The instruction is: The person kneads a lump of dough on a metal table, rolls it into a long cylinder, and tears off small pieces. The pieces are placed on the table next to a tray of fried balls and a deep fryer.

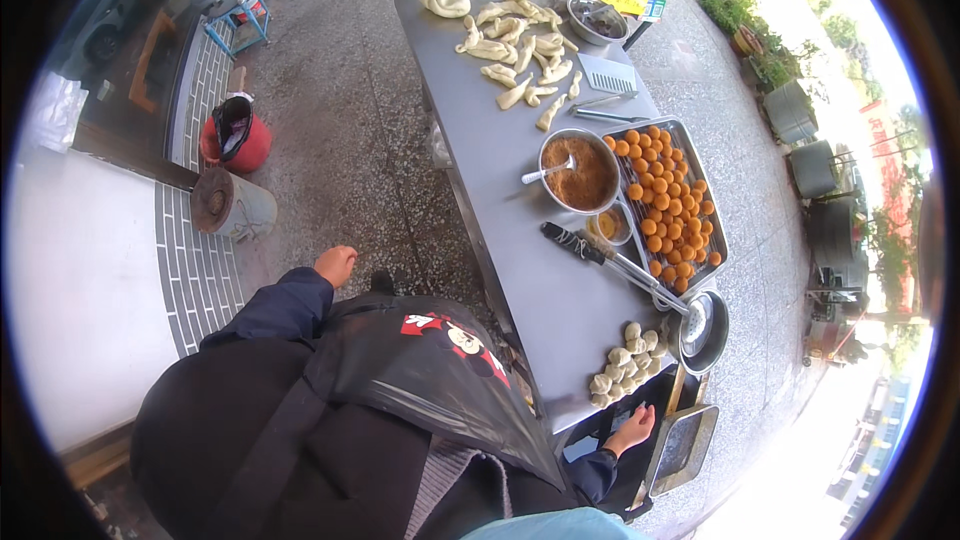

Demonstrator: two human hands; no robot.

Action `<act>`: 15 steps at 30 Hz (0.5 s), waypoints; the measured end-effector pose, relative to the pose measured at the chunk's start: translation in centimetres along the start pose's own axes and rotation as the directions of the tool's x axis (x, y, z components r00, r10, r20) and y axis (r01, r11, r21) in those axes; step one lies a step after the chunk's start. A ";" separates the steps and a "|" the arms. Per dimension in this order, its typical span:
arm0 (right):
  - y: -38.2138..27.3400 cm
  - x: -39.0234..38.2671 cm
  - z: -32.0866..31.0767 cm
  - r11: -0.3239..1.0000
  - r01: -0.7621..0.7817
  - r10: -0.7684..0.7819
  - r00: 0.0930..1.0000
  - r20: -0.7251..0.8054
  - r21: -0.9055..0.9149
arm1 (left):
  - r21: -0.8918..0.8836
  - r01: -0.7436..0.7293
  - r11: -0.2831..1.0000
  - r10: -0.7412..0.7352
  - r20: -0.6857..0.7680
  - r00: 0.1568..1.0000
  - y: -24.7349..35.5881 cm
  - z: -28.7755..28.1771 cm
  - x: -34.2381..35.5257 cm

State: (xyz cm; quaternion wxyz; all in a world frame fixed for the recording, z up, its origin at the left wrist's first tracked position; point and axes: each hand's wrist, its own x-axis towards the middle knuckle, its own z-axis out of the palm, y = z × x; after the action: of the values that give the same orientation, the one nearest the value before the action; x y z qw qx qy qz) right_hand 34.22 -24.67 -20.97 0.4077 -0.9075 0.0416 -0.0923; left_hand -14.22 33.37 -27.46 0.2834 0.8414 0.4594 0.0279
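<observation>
My left hand (336, 265) hangs over the floor beside my apron (400, 380), away from the table, its fingers curled in with nothing visible in them. At the table's near right end, my right hand (632, 429) is low beside a dark opening, with its fingers bent together. Whether it holds anything is too small to make out. Closest to it on the tabletop is a cluster of pale dough balls (628, 365). A metal pan (712, 345) stands just beyond them, with a long-handled skimmer (640, 275) resting across toward it. A rectangular metal tray (684, 450) sits to the right of that hand.
The steel table (500, 230) bears a rack of browned balls (668, 195), a bowl of brown powder (580, 180), tongs (603, 100), a scraper (606, 75) and dough strips (525, 40). Left on the floor are a red bucket (240, 140) and a cylindrical container (235, 205).
</observation>
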 end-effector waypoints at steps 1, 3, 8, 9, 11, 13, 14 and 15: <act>-4.7 -1.3 1.9 0.993 0.120 -0.120 0.992 0.040 0.007 | -0.022 0.084 0.996 -0.083 0.035 0.996 -1.4 -1.1 1.1; -14.7 -5.5 7.9 0.962 0.162 -0.195 0.971 0.137 0.220 | -0.123 0.047 0.991 -0.055 -0.059 0.997 -2.7 -3.4 4.3; -35.9 -15.9 22.8 0.794 -0.141 -0.245 0.816 0.523 0.591 | -0.362 -0.098 0.927 0.020 -0.214 0.977 -3.5 -10.6 12.0; -39.1 -17.1 25.3 0.769 -0.246 -0.223 0.762 0.609 0.590 | -0.390 -0.123 0.913 0.024 -0.250 0.968 -3.9 -11.5 13.1; -44.3 -18.4 29.9 0.760 -0.339 -0.221 0.668 0.711 0.554 | -0.709 0.191 0.679 -0.280 -0.009 0.960 -5.4 -12.6 15.4; -48.9 -18.5 35.3 0.782 -0.262 -0.338 0.585 0.738 0.566 | -0.859 0.394 0.326 -0.426 0.239 0.873 -8.2 -12.9 17.4; -50.9 -18.0 38.2 0.811 -0.141 -0.404 0.566 0.718 0.568 | -0.886 0.440 0.147 -0.440 0.340 0.831 -10.2 -13.1 18.3; -52.9 -17.0 41.3 0.836 -0.046 -0.428 0.569 0.702 0.547 | -0.858 0.511 -0.059 -0.473 0.475 0.742 -12.3 -13.2 19.0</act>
State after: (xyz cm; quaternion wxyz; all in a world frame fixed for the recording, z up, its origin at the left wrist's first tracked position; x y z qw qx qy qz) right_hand 25.85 43.22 -10.54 0.5922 -0.7061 -0.2753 0.2736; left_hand -16.64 59.51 -26.64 0.7441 0.2330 0.5947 0.1958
